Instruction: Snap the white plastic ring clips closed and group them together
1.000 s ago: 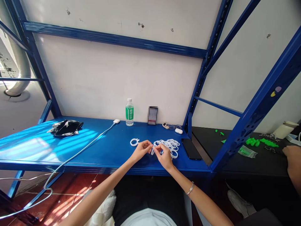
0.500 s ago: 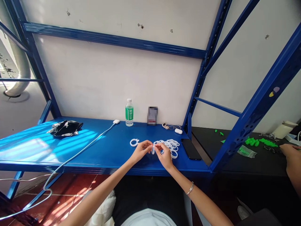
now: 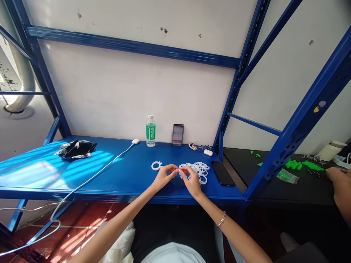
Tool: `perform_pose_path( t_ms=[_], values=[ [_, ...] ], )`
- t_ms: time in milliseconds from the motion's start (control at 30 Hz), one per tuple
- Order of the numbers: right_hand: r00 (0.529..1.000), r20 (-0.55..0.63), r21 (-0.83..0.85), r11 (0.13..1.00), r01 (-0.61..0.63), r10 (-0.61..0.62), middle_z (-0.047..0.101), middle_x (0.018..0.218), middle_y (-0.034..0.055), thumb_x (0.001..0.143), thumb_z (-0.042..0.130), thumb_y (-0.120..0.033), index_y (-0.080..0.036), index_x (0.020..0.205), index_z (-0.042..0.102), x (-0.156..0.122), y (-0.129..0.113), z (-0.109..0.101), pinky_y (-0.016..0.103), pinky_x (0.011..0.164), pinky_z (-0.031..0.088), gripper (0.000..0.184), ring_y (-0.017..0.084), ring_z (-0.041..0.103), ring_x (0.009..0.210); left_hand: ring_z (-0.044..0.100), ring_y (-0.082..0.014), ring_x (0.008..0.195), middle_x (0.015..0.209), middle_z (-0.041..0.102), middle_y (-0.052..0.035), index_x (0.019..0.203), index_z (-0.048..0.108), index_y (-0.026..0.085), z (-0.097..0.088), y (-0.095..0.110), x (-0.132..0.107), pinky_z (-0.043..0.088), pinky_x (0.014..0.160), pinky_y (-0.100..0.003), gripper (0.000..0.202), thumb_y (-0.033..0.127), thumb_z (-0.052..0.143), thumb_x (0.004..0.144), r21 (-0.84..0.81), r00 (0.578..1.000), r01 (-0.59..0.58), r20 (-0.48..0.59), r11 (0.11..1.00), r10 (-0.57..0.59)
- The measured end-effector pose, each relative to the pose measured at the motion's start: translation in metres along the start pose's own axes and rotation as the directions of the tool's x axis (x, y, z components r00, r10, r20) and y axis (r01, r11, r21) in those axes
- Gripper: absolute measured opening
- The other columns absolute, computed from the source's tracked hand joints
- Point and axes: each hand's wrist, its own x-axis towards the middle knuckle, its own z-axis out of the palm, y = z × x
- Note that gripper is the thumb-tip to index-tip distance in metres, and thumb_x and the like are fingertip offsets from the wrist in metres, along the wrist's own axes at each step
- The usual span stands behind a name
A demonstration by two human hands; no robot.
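My left hand (image 3: 165, 176) and my right hand (image 3: 192, 181) meet over the blue shelf, thumbs and fingertips pinched together around a white plastic ring (image 3: 180, 173). Fingers hide most of that ring. Just behind and to the right of my right hand lies a heap of similar white plastic rings (image 3: 202, 168), overlapping one another. Left of my left hand, apart from the heap, more white ring (image 3: 156, 166) shape lies flat, with small tabs at its upper right; whether it is one ring or a few I cannot tell.
A water bottle (image 3: 150, 131), a small propped device (image 3: 178, 135), glasses (image 3: 201, 147), a white case (image 3: 208, 152) and a black phone (image 3: 222, 173) surround the work. A white cable (image 3: 95, 176) and black plastic bag (image 3: 76, 149) lie left. A co-worker's hand (image 3: 340, 182) is at right, near green pieces (image 3: 294, 164).
The white ring between my fingertips has turned or shifted slightly and shows less below them. My hands have barely moved. At lower right, a person's shoe has shifted.
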Motion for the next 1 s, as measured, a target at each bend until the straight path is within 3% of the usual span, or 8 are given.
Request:
perform_pose_path(
  t_ms=[500,1000],
  values=[
    [1.0,-0.02,0.002,1.0,0.022,-0.022,0.066,0.091,0.005,0.093,0.055,-0.031,-0.02,0.095,0.064,-0.0007,0.0033,-0.0005,0.028,0.071,0.051,0.015,0.017,0.063,0.079,0.055,-0.0134,0.063,0.073,0.065,-0.005,0.09,0.066,0.012,0.0023,0.002,-0.002,0.044,0.058,-0.022,0.027,0.038,0.06,0.085,0.078,0.997,-0.074,-0.02,0.994,0.076],
    [1.0,-0.007,0.019,1.0,0.006,-0.005,0.065,0.082,0.004,0.092,0.054,-0.032,-0.019,0.091,0.063,-0.0002,0.0046,-0.0012,0.029,0.069,0.051,0.015,0.017,0.062,0.073,0.054,-0.013,0.06,0.069,0.065,-0.0048,0.087,0.068,0.013,0.0019,-0.0013,-0.0026,0.042,0.055,-0.021,0.027,0.038,0.059,0.087,0.173,0.991,-0.122,-0.032,0.977,0.13]
  ],
)
